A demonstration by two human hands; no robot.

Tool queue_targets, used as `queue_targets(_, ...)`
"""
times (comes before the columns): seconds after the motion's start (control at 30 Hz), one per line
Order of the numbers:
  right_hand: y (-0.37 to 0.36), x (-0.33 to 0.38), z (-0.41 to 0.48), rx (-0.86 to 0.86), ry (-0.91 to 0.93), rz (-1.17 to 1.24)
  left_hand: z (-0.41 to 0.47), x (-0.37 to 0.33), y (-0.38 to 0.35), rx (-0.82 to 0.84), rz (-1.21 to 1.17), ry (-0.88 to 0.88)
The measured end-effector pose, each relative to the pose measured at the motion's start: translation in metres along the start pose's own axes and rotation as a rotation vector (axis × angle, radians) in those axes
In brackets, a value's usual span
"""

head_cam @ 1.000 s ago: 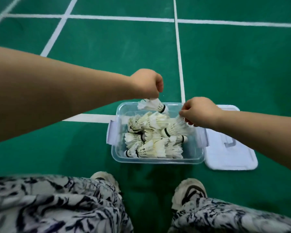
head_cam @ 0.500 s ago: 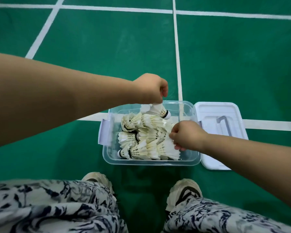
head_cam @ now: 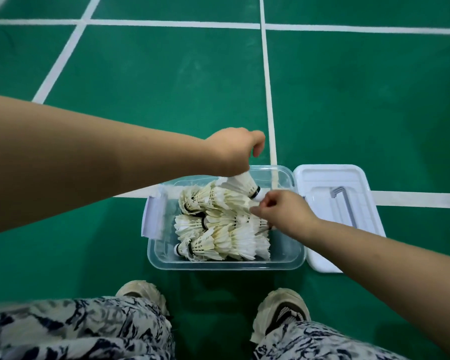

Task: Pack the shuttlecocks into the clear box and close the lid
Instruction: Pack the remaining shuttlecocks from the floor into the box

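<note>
Clear box [head_cam: 226, 265] stands open on the green court floor [head_cam: 166, 87], straddling a white court line [head_cam: 413, 198], directly ahead of two pale sneakers [head_cam: 281, 313]. Its white lid [head_cam: 322, 178] lies flat on the floor, touching the box's right side, with a grey handle [head_cam: 343, 203] showing on its face. A pale latch flap [head_cam: 152, 219] hangs open on the box's left end.

Inside the box, white feathered shuttlecocks [head_cam: 218, 229] lie piled on their sides (black bands show near several cork bases), filling most of the floor of the container.

Left hand [head_cam: 231, 149] reaches over the far rim, fingers closed around the feather skirt of one shuttlecock [head_cam: 242, 184], which is held tilted, cork base pointing down and right, above the pile.

Right hand [head_cam: 283, 211] is over the right part of the box, fingers curled and pinched together close to that shuttlecock's cork; whether they actually grip it or merely touch it cannot be told, as the knuckles hide the contact.
</note>
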State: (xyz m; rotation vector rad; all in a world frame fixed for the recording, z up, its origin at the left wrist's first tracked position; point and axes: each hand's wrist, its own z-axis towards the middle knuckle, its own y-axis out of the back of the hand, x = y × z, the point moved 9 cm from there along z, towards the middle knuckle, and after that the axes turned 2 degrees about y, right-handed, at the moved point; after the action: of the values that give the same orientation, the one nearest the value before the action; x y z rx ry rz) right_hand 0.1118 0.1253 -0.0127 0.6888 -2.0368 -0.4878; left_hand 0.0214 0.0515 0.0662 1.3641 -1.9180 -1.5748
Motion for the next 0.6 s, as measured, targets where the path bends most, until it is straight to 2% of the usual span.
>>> queue_targets(0.17,0.031,0.005,-0.001,-0.183,0.048,0.268,0.008,-0.008,0.019,-0.098,-0.048,0.012)
queue_targets(0.27,0.048,0.016,-0.003,-0.285,0.137,0.409,0.009,-0.018,0.014,-0.057,-0.034,-0.057)
queue_targets(0.4,0.047,0.033,-0.002,-0.205,0.250,0.430,0.006,-0.039,0.001,0.031,-0.026,-0.188)
queue_targets(0.6,0.038,0.023,-0.008,-0.132,0.241,0.304,0.000,-0.054,-0.011,0.097,-0.084,-0.257)
